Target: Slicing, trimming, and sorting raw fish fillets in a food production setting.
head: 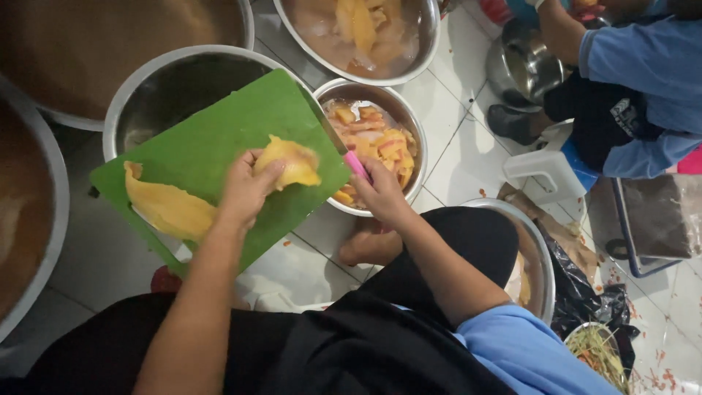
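At centre frame the left hand [245, 186] clenches a yellow mango slice [292, 162] steady on the green cutting board [212, 139] bridging a steel basin [131, 95], while the right hand [380, 192] wraps a pink-handled knife [356, 165] beside the bowl of cut pieces [376, 139], close for dropping.

Dim, warm indoor light with soft focus toward the edges

You get your brightest patch on the white floor tiles [468, 157] right of centre, while the upper left and the whole bottom of the frame sink into murk, your dark clothing there showing almost no detail. Faint glare streaks the rims of the steel bowls [117, 110] at upper left and top centre. The green cutting board [212, 146] in the middle reads clear and evenly lit, with soft shadow under your left hand [245, 192]. Colours lean yellowish, fine grain softens everything, and the bowls bend outward at the left edge from the wide lens.
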